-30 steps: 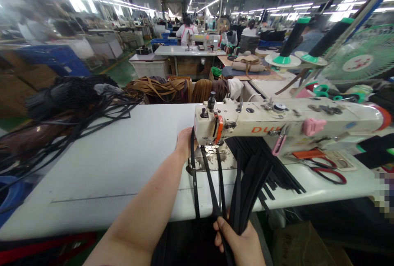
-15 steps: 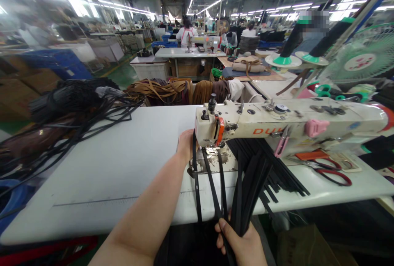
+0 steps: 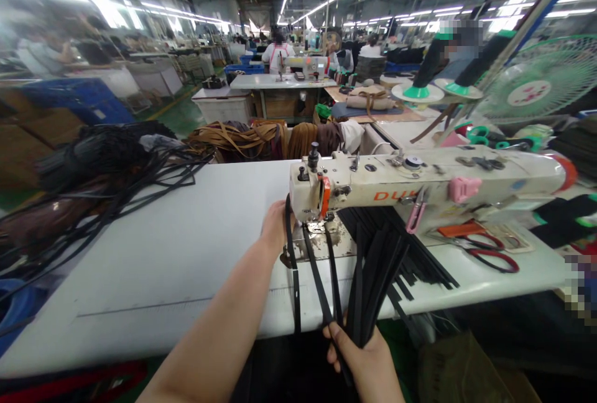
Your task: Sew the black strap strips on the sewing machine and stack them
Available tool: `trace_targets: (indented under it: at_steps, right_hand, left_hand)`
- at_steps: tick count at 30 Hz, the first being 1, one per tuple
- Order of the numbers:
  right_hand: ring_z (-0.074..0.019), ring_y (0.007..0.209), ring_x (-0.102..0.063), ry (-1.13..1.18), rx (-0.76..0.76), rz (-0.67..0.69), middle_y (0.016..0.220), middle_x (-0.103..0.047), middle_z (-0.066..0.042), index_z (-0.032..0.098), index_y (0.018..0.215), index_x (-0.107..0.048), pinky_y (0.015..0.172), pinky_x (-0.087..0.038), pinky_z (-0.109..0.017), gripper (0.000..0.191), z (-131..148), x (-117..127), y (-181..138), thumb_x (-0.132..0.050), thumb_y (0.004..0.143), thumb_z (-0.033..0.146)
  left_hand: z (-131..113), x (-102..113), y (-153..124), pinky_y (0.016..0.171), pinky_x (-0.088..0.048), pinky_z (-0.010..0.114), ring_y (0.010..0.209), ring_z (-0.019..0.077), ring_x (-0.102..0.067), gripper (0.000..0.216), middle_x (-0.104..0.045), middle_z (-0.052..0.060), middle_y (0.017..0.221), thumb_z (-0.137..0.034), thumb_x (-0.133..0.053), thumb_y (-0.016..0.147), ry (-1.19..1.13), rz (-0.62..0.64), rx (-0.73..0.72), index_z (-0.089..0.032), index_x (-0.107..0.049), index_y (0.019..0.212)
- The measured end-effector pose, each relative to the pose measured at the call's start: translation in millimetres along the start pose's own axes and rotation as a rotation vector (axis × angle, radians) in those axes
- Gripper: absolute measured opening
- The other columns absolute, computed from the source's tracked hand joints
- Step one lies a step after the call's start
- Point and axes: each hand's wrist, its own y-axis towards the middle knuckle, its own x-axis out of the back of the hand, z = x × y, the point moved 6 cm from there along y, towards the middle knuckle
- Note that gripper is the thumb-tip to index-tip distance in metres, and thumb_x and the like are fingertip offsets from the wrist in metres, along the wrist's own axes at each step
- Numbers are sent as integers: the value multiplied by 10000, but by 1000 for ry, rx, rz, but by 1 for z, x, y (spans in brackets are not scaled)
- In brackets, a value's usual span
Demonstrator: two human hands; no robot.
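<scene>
A cream sewing machine (image 3: pixel 420 185) stands on a white table (image 3: pixel 163 266). My left hand (image 3: pixel 275 226) reaches behind the machine's needle end, touching a black strap (image 3: pixel 291 278) there; its fingers are hidden by the machine head. My right hand (image 3: pixel 364 359), below the table's front edge, is closed round a bundle of black straps (image 3: pixel 373 278) that run up to the machine bed. Two more thin black straps (image 3: pixel 321 285) hang from under the needle area down to that hand.
A tangle of black cords (image 3: pixel 107 166) lies on the table's left. Brown straps (image 3: pixel 252 135) pile behind. Red-handled scissors (image 3: pixel 489 257) lie right of the machine. A green fan (image 3: pixel 541 89) and thread cones (image 3: pixel 420 79) stand at right. People work at machines far behind.
The view has shifted slightly left and up. My right hand has risen a little with the straps. My left hand stays by the needle end.
</scene>
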Motion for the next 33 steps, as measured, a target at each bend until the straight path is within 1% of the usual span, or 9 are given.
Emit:
trace_targets:
  at_steps: [5, 9, 11, 15, 18, 22, 24, 29, 33]
  right_hand:
    - [-154, 413, -583, 0, 13, -1, 598, -732, -55, 181, 775, -628, 431, -453, -271, 432, -2, 0, -1, -841, 694, 547]
    - [-140, 422, -573, -7, 17, 7, 503, -676, -30, 159, 759, -648, 471, -457, -262, 476, 1, 0, -5, -799, 739, 611]
    - [-135, 423, -572, 35, -3, -6, 514, -680, -32, 164, 746, -636, 467, -459, -260, 522, 3, 1, -7, -795, 720, 660]
    - [-147, 432, -592, 143, -41, -39, 580, -709, -33, 170, 797, -629, 426, -451, -259, 580, 9, 3, -13, -855, 628, 677]
    - [-151, 474, -622, 199, -73, -33, 630, -730, -39, 151, 856, -664, 436, -464, -246, 558, 10, 5, -15, -889, 632, 610]
    - [-126, 493, -620, 262, -167, -4, 631, -736, -59, 122, 786, -690, 462, -472, -215, 482, 0, 10, -13, -924, 631, 514]
    - [-123, 499, -622, 307, -198, -10, 654, -746, -57, 123, 823, -697, 464, -476, -209, 483, -7, 13, -12, -943, 611, 481]
    - [-120, 470, -608, 323, -196, -2, 666, -754, -50, 141, 881, -685, 441, -459, -206, 484, -14, 18, -9, -959, 594, 419]
    - [-114, 446, -585, 294, -180, -6, 628, -736, -44, 135, 857, -692, 426, -440, -207, 501, -15, 18, -8, -953, 591, 470]
  left_hand:
    - [-8, -3, -44, 985, -543, 390, 1033, 245, -695, 190, -763, 67, 1068, -161, -609, 890, 71, -58, -99, -222, -787, 915]
    - [-19, -8, -79, 1182, -402, 510, 1254, 269, -621, 219, -743, 58, 1205, -198, -611, 951, 185, 15, -193, -247, -777, 1086]
    - [-22, -8, -89, 1215, -345, 556, 1335, 285, -565, 256, -706, 59, 1296, -227, -627, 961, 246, 42, -189, -252, -740, 1190]
    - [-24, -7, -93, 1219, -335, 531, 1378, 262, -530, 266, -678, 57, 1347, -278, -569, 1007, 262, 57, -183, -250, -712, 1230]
    - [-23, -6, -91, 1202, -350, 515, 1382, 244, -528, 275, -682, 48, 1341, -287, -512, 1033, 234, 52, -177, -258, -713, 1219]
    - [-23, -6, -90, 1186, -357, 515, 1371, 239, -539, 281, -682, 49, 1342, -269, -507, 1033, 213, 53, -170, -267, -701, 1237]
    - [-23, -5, -91, 1185, -360, 513, 1358, 237, -552, 286, -681, 61, 1344, -257, -519, 1027, 211, 51, -167, -263, -696, 1251]
    - [-25, -6, -91, 1206, -352, 508, 1361, 232, -550, 293, -679, 65, 1345, -262, -529, 1024, 217, 51, -185, -260, -688, 1271]
    - [-26, -6, -90, 1201, -367, 519, 1360, 243, -550, 298, -686, 56, 1335, -283, -511, 1036, 228, 57, -199, -260, -687, 1275]
